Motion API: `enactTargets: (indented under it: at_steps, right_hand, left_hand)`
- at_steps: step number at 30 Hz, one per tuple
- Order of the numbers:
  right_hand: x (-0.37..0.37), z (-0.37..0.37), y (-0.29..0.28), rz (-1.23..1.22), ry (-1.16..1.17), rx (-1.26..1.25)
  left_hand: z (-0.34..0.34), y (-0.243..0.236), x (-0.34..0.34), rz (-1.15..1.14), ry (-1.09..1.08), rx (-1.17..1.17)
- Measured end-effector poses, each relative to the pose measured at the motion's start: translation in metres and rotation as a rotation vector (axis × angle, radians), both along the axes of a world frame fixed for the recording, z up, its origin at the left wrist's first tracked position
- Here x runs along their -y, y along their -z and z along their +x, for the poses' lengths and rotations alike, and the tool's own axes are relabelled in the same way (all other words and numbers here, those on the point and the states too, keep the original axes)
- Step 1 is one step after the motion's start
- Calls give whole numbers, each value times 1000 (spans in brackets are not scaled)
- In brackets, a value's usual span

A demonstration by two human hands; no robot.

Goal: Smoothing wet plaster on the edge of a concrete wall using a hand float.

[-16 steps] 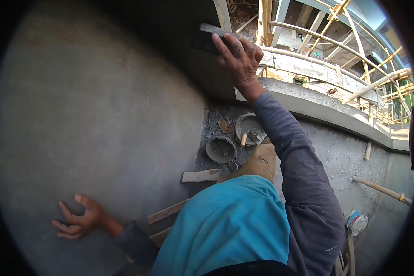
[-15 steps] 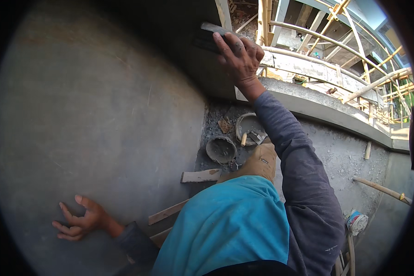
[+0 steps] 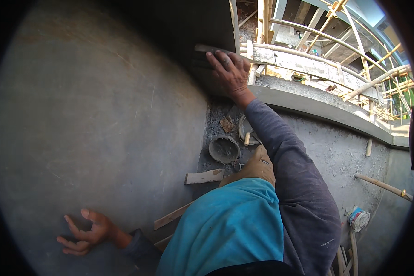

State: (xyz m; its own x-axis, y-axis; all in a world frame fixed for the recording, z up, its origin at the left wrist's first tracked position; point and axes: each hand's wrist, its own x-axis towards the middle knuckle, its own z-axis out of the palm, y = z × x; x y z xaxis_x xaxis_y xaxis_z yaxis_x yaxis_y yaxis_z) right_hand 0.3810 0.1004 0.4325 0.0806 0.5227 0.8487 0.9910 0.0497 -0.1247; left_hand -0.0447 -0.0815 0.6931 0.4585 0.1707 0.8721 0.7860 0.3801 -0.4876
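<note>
The right hand (image 3: 230, 73) has slid a little lower along the wall's edge since half a second ago, and the plastering float (image 3: 207, 57) has come down with it. The fingers lie flat and spread over the float, pressing it against the grey plastered wall (image 3: 96, 119) near the corner. The float sits under the palm, high up on the wall, with one thin edge sticking out to the left of the fingertips.

The left hand (image 3: 85, 232) is low down on the same wall. Its fingers are spread apart and bent, touching the wet grey surface and holding nothing.

Down below, on the rough ground, a round bucket (image 3: 224, 149) stands just beside a second pan (image 3: 247, 131) with a wooden handle in it. A short wooden board (image 3: 204, 176) lies near the wall's foot. Bamboo scaffolding (image 3: 336, 41) crosses behind the ledge.
</note>
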Motion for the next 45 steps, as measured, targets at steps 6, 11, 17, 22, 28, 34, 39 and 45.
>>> enactTargets:
  at_steps: [6,11,17,22,28,34,39,45]
  right_hand:
    - [2,31,-56,188,147,24]
    - [-1,32,-54,100,75,41]
    - [-8,10,13,-56,16,127]
    - [-6,12,-16,153,102,21]
    - [-16,17,6,124,109,98]
    - [-10,-6,-10,37,32,33]
    - [-21,7,-64,258,98,-107]
    - [-33,-4,5,97,82,76]
  left_hand:
    - [-1,-1,-1,10,43,3]
    - [-1,0,1,-14,32,-19]
    - [4,0,-1,-26,51,-21]
    - [-1,-2,2,-25,37,-40]
    - [3,-2,-1,-26,50,-38]
    - [2,0,-4,-13,95,-20]
    - [0,-2,2,-1,91,-25]
    - [4,2,-5,-26,81,-35]
